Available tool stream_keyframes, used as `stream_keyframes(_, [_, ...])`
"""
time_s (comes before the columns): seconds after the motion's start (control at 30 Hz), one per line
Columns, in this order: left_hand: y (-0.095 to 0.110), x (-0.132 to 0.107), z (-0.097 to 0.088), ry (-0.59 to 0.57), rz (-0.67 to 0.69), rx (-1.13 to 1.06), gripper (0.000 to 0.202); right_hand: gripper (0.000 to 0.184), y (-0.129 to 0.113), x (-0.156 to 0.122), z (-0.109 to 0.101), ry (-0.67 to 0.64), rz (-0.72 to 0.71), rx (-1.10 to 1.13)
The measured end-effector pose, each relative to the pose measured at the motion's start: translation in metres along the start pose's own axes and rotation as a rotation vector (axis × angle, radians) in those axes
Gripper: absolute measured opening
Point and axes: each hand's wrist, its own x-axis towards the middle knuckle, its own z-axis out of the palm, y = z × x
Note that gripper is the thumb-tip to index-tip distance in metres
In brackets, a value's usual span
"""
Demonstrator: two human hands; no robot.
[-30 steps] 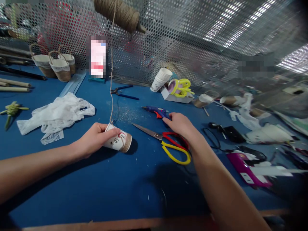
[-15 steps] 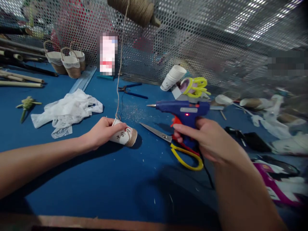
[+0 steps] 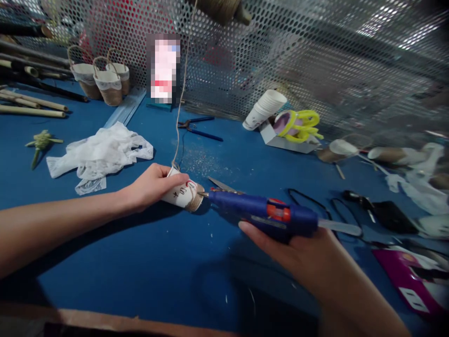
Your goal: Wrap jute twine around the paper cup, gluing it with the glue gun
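Note:
My left hand (image 3: 154, 186) is closed round a white paper cup (image 3: 179, 194) lying on its side, with brown twine wound about its base end. A strand of twine (image 3: 180, 103) runs from the cup up to a large spool (image 3: 220, 10). My right hand (image 3: 284, 248) grips a blue hot glue gun (image 3: 259, 210), a clear glue stick jutting from its rear. The gun's metal nozzle is at the twine-wrapped end of the cup; whether it touches I cannot tell. Beneath the gun, scissors (image 3: 220, 184) show only part of their blades.
White lace (image 3: 105, 154) lies to the left, below several twine-wrapped baskets (image 3: 108, 86). Pliers (image 3: 201, 128) rest behind the cup. Stacked paper cups (image 3: 264, 110) lean by a white box (image 3: 286, 142) at the back. A black cord (image 3: 312, 199) and a purple packet (image 3: 403, 281) lie right.
My right hand has brought the glue gun down and left to the cup's wrapped end, turning it so its top faces me. The left hand keeps its hold on the cup.

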Motion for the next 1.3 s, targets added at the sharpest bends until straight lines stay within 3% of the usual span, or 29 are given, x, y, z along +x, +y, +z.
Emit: stream_keyframes(1.3, [-0.0013,0.0031,-0.0009,0.011,0.004,0.021,0.027,0.031,-0.0055,0.0043,0.0011,0.018,-0.094,-0.171])
